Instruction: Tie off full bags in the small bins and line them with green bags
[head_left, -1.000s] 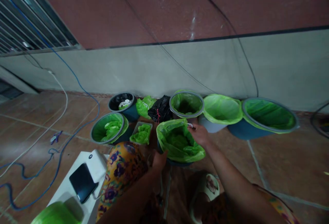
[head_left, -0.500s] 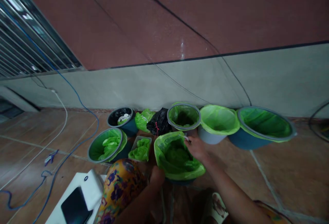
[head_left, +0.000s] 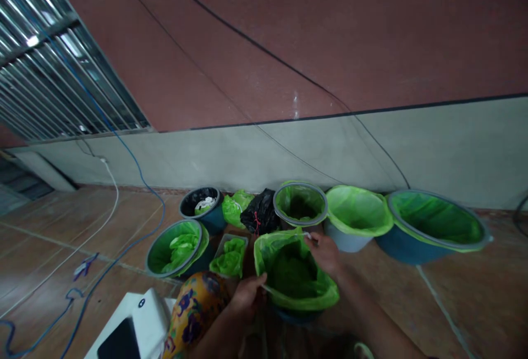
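Observation:
A bin (head_left: 297, 316) lined with a green plastic bag (head_left: 272, 236) stands right in front of me, its dark inside facing up. My right hand (head_left: 325, 253) is closed on the bag's edge at the far right of the rim. On the left side, my left hand (head_left: 249, 291) pinches the same edge, thumb uppermost. The bag is folded over the rim, so most of the bin's wall is hidden. Left of this bin sits a small container (head_left: 244, 241) with a crumpled green bag (head_left: 229, 257) in it.
Along the wall stand a grey-rimmed bin (head_left: 322, 217), a white bin (head_left: 348, 242) and a blue bin (head_left: 406, 244), all green-lined. A black tied bag (head_left: 260, 213) lies behind. Farther left are two more bins, a blue cable (head_left: 142, 169) and a white appliance (head_left: 152, 315).
My left hand has come up to the left edge of the bag and closed on it. My right hand keeps its hold at the far right edge. The view has tilted upward slightly.

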Motion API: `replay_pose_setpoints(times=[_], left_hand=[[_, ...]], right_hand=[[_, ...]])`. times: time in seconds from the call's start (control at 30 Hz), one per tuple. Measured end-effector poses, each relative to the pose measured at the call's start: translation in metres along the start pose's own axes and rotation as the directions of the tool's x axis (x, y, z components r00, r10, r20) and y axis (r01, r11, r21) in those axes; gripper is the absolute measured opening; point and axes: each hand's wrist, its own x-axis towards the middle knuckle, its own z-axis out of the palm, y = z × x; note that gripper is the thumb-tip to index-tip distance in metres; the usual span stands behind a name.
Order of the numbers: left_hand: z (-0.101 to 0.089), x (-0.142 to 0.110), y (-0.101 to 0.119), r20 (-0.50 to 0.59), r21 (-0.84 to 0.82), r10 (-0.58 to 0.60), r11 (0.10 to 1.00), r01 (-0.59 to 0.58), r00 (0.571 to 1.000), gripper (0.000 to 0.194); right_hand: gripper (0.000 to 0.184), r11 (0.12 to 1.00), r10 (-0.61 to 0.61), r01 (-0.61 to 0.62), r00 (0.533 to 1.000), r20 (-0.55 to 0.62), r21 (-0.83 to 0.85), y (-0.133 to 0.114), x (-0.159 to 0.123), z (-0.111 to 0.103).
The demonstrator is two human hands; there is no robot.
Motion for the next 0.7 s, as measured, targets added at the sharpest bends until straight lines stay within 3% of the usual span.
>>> replay_pose_setpoints(times=[0.17,0.3,0.43,0.53,0.6,0.7], left_hand=[[0.020,-0.027,0.074,0.100,0.029,0.151,0.988,-0.154,0.983,0.034],[0.040,-0.041,0.110,0.134,0.091,0.295,0.947,-0.308,0.946,0.035],[0.056,-0.047,0.125,0.241,0.100,0.466,0.860,-0.500,0.851,0.033],[0.065,-0.040,0.130,0.287,0.075,0.563,0.794,-0.604,0.775,0.034],[0.070,-0.031,0.130,0.275,0.075,0.566,0.793,-0.604,0.777,0.035],[0.078,-0.018,0.130,0.264,0.091,0.563,0.794,-0.601,0.783,0.034]], right_hand=[[0.037,0.981,-0.017,0.040,0.993,-0.121,0.191,-0.006,0.014,-0.010],[0.041,0.927,-0.058,0.117,0.983,-0.171,0.355,-0.027,0.015,-0.014],[0.039,0.819,-0.098,0.152,0.987,-0.126,0.554,-0.050,0.012,-0.020],[0.041,0.701,-0.077,0.095,0.995,-0.057,0.707,-0.061,0.013,-0.023],[0.044,0.654,-0.045,0.017,0.999,0.016,0.757,-0.065,0.013,-0.021],[0.043,0.668,-0.037,-0.025,0.997,0.067,0.744,-0.070,0.012,-0.015]])
